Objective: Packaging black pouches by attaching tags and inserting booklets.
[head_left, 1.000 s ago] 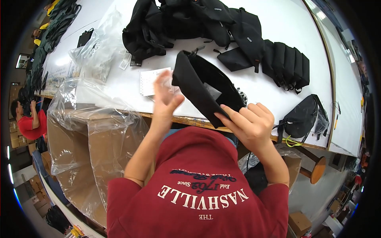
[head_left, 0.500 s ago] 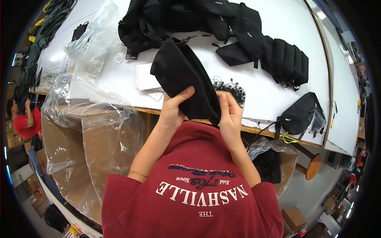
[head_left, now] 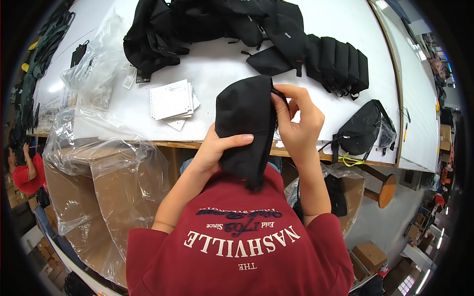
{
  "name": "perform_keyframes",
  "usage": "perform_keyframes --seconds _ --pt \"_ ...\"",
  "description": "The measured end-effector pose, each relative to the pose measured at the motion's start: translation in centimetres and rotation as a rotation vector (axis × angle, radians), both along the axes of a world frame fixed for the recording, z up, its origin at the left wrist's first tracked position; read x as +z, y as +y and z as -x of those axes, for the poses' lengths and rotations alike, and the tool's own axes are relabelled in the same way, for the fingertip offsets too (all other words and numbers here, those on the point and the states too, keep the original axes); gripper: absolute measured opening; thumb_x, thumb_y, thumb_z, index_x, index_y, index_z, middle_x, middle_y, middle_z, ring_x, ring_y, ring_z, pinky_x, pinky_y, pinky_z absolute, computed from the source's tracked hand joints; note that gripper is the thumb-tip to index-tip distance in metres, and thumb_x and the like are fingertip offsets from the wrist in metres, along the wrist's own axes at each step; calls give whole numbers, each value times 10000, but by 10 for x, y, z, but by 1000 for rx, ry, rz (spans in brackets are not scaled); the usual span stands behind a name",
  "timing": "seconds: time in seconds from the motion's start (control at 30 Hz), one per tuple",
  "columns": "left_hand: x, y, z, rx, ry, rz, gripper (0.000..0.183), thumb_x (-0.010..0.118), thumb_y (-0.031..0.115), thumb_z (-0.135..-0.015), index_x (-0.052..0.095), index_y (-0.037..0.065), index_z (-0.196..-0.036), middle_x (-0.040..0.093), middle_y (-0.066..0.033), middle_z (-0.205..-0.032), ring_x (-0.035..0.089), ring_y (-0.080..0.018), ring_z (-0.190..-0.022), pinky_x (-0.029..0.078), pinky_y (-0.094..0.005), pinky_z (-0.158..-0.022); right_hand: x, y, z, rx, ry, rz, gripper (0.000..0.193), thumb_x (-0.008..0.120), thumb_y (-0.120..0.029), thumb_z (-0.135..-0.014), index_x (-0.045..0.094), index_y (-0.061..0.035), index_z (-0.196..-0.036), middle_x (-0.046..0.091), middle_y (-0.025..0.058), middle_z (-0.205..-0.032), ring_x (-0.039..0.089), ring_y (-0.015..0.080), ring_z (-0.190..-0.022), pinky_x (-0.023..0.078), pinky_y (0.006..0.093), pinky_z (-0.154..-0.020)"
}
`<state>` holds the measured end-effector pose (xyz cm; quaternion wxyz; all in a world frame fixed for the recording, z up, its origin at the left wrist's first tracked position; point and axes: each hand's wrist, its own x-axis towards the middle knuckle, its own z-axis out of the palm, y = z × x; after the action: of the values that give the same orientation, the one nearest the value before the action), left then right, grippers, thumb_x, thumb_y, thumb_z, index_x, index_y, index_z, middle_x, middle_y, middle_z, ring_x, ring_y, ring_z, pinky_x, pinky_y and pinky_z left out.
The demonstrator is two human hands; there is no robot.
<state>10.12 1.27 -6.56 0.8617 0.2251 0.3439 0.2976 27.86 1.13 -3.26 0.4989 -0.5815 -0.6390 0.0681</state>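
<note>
In front of my chest I hold a black fabric pouch point(head_left: 243, 116), tilted with its narrow end toward my shirt. My left hand point(head_left: 217, 150) is closed round its left side, the thumb lying flat on the front panel. My right hand point(head_left: 300, 116) pinches the upper right edge at the far end, thumb against forefinger. Whether it grips a zip pull or only the fabric edge is hidden by the fingers. The pouch's back and the other left fingers are out of sight.
Black bags point(head_left: 217, 22) lie piled across the far table, a row of black pouches point(head_left: 340, 64) to their right. White cards point(head_left: 170, 100) lie left of my hands. Nearer are a plastic-lined carton point(head_left: 113, 192), a black sling bag point(head_left: 363, 128) at the table edge and a wooden stool point(head_left: 386, 191).
My right hand has gone from the pouch's near end up to its far end. The pouch has come closer to me and turned more upright; the left hand still holds its side.
</note>
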Motion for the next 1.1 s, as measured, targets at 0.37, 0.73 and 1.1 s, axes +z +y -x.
perform_keyframes --seconds 0.37,0.73,1.1 --pt "-33 53 15 -108 -131 -225 514 697 234 -802 516 14 -1230 597 -83 -1138 573 -154 -1050 447 -300 -933 0 -19 6 138 87 295 91 676 -82 -830 621 -41 -889 642 76 -696 609 164 -546 454 250 -508" --pt "-35 69 -9 -34 -168 -192 290 646 188 -879 590 15 -1106 664 -36 -928 647 -98 -806 522 -223 -729 18 -19 4 280 216 448 61 659 -58 -827 641 -22 -872 645 71 -707 623 161 -580 475 250 -541" --pt "-27 95 -1 149 -164 -232 252 610 221 -907 544 -1 -1006 519 -24 -714 507 -75 -586 473 -201 -523 21 -42 24 578 188 686 80 663 -113 -813 661 -55 -868 628 93 -688 587 218 -539 447 291 -509"
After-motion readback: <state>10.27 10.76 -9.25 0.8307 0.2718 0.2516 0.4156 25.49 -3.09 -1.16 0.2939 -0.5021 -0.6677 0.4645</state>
